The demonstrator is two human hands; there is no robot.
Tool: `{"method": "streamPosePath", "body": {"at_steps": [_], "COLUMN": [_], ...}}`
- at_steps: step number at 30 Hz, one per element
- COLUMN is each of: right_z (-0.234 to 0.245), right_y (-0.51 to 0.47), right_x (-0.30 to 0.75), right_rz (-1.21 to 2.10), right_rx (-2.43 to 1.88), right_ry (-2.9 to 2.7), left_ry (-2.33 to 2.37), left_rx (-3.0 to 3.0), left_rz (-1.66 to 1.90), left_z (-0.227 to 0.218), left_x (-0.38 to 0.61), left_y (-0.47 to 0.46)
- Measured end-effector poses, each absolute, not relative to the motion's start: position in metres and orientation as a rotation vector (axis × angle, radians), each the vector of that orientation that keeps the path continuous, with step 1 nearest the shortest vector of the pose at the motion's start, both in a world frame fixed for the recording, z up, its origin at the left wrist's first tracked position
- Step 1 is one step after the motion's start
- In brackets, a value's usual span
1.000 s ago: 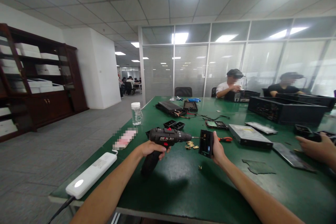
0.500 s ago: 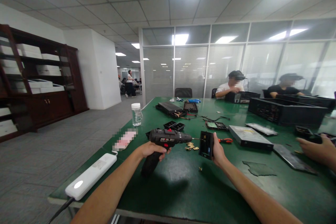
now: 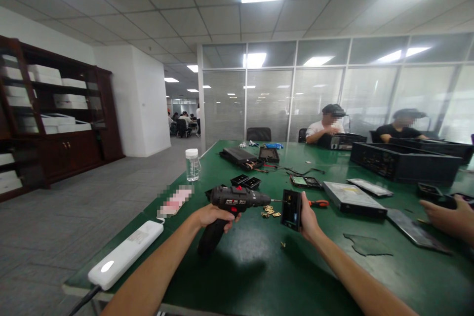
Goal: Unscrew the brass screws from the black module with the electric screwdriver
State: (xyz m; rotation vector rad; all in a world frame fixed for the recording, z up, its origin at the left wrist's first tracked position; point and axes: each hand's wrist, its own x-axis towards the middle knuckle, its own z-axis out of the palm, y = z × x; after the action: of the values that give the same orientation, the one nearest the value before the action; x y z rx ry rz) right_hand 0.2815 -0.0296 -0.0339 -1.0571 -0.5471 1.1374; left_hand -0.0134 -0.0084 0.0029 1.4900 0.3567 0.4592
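Note:
Wrapped round the grip of a black cordless drill [image 3: 237,199] is my left hand [image 3: 215,217]. The drill lies level above the table, its thin bit pointing right. My right hand [image 3: 308,216] grips a small black rectangular case [image 3: 290,211] by its right side, held upright. The bit's tip reaches the open side of this case, near a small brass-coloured piece; whether it touches a screw is too small to tell. Below the bit lie several small brass pieces [image 3: 270,212]. A few tiny screws [image 3: 283,245] rest nearer me. Behind my right hand shows an orange-handled screwdriver [image 3: 319,203].
On the green table [image 3: 252,276] stand a clear bottle [image 3: 192,165], a white power strip [image 3: 126,255] and black cases [image 3: 245,181]. A disc drive [image 3: 353,199] and large computer chassis [image 3: 403,160] lie rightward. At the right edge is another person's hand [image 3: 450,211]; two people sit opposite.
My hands keep the drill and the black case in nearly the same place. The view has tilted slightly upward. In the far room, the standing person has moved right, mostly behind the partition.

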Motion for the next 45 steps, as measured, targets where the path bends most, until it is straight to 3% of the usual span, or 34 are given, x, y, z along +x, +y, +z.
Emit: {"method": "streamPosePath", "body": {"at_steps": [45], "right_z": [-0.0337], "right_y": [-0.0295], "right_x": [0.2822], "right_rz": [1.096], "right_rx": [-1.094], "right_ry": [-0.548], "left_ry": [0.352], "left_rx": [1.530], "left_rz": [0.483], "left_z": [0.0010], "left_x": [-0.0139], "left_y": [-0.0072]}}
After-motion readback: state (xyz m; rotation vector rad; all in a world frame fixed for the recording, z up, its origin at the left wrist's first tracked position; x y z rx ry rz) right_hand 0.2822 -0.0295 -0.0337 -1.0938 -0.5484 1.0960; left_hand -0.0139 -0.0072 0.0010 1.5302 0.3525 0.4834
